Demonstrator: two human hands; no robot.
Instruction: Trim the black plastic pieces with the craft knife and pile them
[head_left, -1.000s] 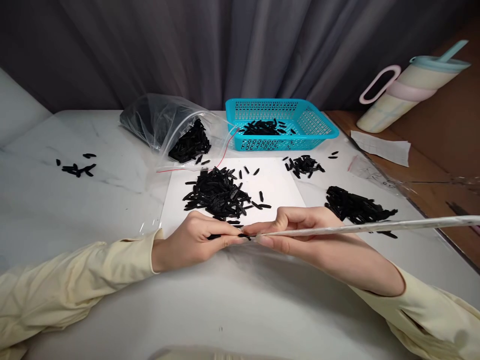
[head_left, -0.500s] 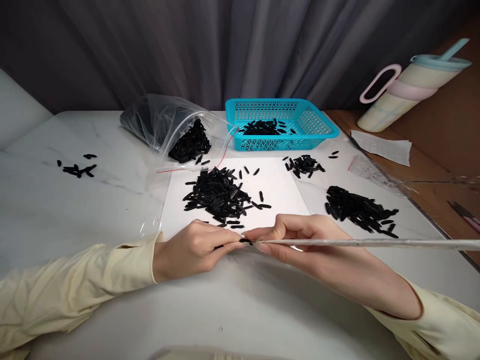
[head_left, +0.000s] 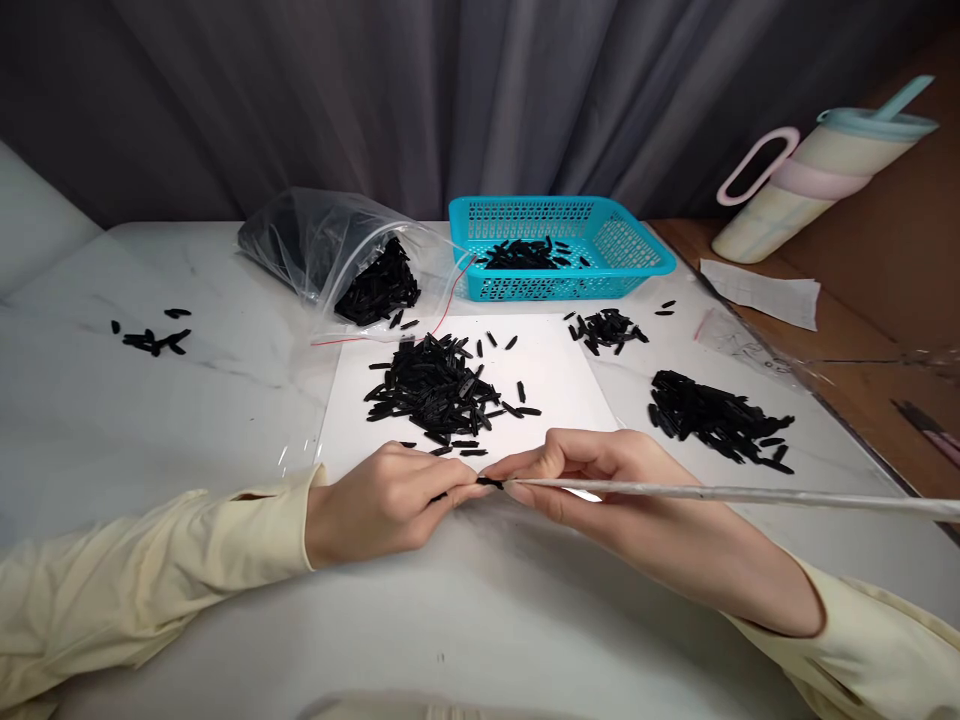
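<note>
My left hand [head_left: 397, 497] pinches a small black piece [head_left: 490, 483] between thumb and fingers, just in front of a white sheet [head_left: 577, 395]. Touching its fingertips from the right, my right hand [head_left: 600, 480] is closed on a long thin pale stick [head_left: 720, 492], which reaches out to the right edge of the view. The stick's tip meets the black piece between the two hands. A heap of black pieces [head_left: 435, 385] lies on the sheet right behind the hands.
A clear bag [head_left: 300, 240] spills black pieces at the back. Behind the sheet stands a blue basket [head_left: 562, 287] with more pieces. Other piles [head_left: 716, 415] lie at right and left [head_left: 156, 342]. A tumbler [head_left: 810, 185] and paper strip [head_left: 765, 292] are at the back right.
The far end of the stick has dipped slightly and my right forearm has shifted a little left. Both hands keep their grip.
</note>
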